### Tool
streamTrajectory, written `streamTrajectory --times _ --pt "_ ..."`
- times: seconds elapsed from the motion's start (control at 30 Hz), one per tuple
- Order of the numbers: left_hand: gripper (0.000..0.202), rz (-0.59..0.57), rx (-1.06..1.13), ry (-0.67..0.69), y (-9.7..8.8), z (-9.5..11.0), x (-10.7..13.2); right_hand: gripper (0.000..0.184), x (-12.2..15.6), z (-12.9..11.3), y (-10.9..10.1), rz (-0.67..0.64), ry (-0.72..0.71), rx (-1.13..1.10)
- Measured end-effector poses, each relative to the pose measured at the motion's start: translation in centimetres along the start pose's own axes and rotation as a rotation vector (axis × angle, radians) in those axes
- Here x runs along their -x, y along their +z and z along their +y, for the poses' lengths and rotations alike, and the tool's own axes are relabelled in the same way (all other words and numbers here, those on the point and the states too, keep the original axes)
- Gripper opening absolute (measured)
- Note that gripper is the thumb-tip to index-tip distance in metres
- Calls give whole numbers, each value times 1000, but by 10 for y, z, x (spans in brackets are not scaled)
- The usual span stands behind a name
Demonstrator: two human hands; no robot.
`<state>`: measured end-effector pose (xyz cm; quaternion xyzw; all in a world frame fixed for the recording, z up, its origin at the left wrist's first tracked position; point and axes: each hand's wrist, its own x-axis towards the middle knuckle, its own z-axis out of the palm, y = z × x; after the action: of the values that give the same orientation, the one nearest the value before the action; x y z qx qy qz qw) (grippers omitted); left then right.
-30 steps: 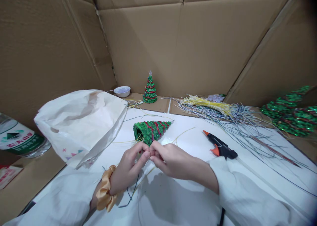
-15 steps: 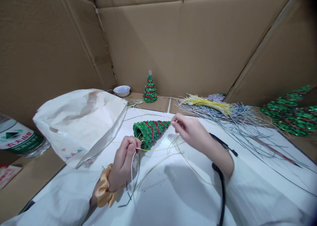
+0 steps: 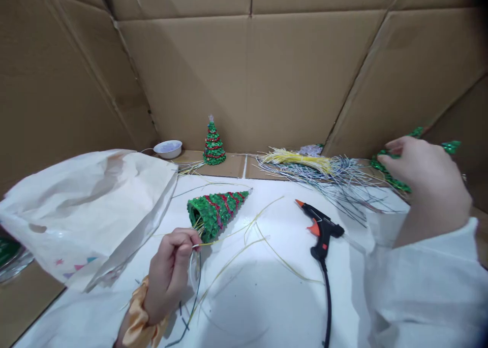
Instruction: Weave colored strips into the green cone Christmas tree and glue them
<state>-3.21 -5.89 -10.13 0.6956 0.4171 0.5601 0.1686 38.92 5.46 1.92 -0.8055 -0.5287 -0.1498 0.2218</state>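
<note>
My left hand (image 3: 177, 259), with an orange scrunchie at its wrist, is closed in a pinch on thin wires (image 3: 197, 245) coming from the hollow base of a small green Christmas tree (image 3: 219, 213). The tree lies on its side on the white tabletop, its tip to the right, with red garland and a pale star. Over at the far right my right hand (image 3: 423, 170) is raised, its thumb and forefinger apart and nothing visible between them. It is in front of green tinsel trees (image 3: 394, 178), which it partly hides.
A black glue gun (image 3: 324, 231) with an orange nozzle lies right of centre. Behind are a bundle of yellow and white wires (image 3: 305, 162), a standing small tree (image 3: 214, 145) and a white bowl (image 3: 168, 149). A white bag (image 3: 95, 211) lies left; cardboard walls (image 3: 198, 73) enclose the table.
My right hand has left the tree's tip and moved to the far right, uncovering the glue gun. My left hand keeps its pinch on the wires. The view has shifted rightward.
</note>
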Motion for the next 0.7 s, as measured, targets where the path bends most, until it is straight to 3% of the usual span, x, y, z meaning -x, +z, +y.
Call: streamTrajectory --times 0.1,0.2,0.3,0.37,0.43,0.5,0.57,0.63,0.7 --pt "12 0 -6 25 1 1 -1 33 5 1 -6 105 -119 -92" --pt "13 1 -36 54 0 3 -4 30 33 -42 -20 128 -391 -296" --pt "14 -40 -134 160 -6 11 -13 24 84 -102 -34 22 -693 -612" --pt "17 -92 -253 319 -11 23 -23 28 121 -135 -40 -155 -965 -793" --pt "21 -108 -376 477 -14 40 -37 36 149 -157 -42 -373 -1136 -862" --pt "18 -60 -464 571 -14 58 -53 31 163 -171 -43 -555 -1165 -959" --pt "16 -44 -498 620 -12 76 -71 18 164 -179 -47 -724 -1087 -1132" --pt "12 -9 -502 636 -11 90 -92 11 154 -185 -54 -888 -973 -1338" --pt "6 -18 -504 687 -13 102 -116 15 137 -188 -65 -968 -878 -1488"
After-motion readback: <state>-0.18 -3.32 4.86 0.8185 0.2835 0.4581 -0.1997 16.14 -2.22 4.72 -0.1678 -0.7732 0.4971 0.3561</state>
